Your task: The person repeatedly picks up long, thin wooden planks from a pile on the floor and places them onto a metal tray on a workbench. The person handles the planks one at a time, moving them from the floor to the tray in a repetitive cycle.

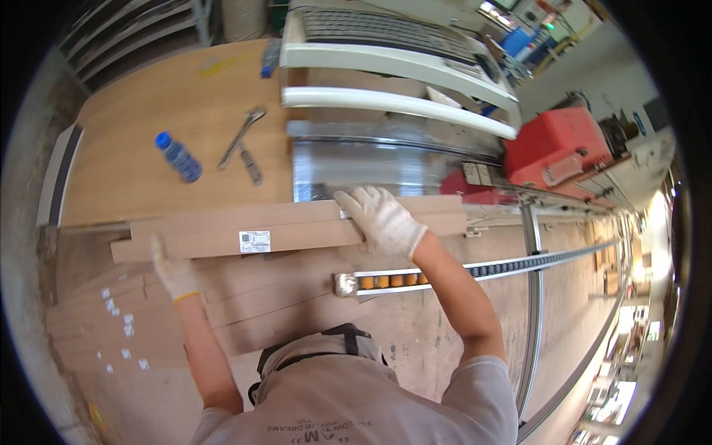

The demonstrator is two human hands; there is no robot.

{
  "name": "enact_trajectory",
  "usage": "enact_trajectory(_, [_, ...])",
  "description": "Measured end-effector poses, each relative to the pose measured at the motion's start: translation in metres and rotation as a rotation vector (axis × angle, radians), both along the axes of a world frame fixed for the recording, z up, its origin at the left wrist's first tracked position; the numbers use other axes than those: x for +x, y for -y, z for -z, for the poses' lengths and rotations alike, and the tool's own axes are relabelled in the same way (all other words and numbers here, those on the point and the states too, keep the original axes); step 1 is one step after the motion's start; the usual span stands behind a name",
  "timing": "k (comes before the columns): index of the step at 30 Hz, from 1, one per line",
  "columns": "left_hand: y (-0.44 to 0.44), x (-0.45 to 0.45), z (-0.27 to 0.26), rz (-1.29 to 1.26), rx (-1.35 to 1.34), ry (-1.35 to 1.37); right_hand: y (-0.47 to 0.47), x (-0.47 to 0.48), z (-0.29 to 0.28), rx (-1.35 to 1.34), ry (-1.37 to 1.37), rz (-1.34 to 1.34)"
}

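A long, narrow brown cardboard box (194, 239) with a printed white label (255, 241) lies across in front of me, along the near edge of a wooden table. My right hand (384, 222), in a white knit glove, rests on the box's right part with the fingers over its upper side. At the box's left part is my left hand (171, 270), gloved too and blurred; its fingers lie against the near side. A second cardboard edge runs behind the labelled face; whether it is a separate box, I cannot tell.
The wooden table (122, 161) holds a blue-capped bottle (179, 157), an adjustable wrench (242, 136), a utility knife (251, 166) and a tape roll (214, 67). A roller conveyor (500, 268) extends right. Flat cartons (100, 328) lie below left. A red machine (556, 147) stands right of a keyboard (384, 33).
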State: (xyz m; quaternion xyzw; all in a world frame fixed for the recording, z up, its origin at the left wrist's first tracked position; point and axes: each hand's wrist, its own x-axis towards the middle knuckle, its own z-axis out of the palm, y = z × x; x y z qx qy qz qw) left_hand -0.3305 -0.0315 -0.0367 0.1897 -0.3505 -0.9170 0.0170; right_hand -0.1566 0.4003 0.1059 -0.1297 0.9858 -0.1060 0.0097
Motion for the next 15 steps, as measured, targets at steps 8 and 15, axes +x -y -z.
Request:
enact_trajectory(8, [-0.008, -0.05, 0.068, 0.158, -0.096, -0.068, -0.118, -0.017, 0.052, 0.136, 0.106, 0.049])
enact_trajectory(15, [-0.074, -0.076, 0.07, 0.095, 0.132, 0.025, -0.174, -0.022, 0.043, 0.158, 0.212, 0.191])
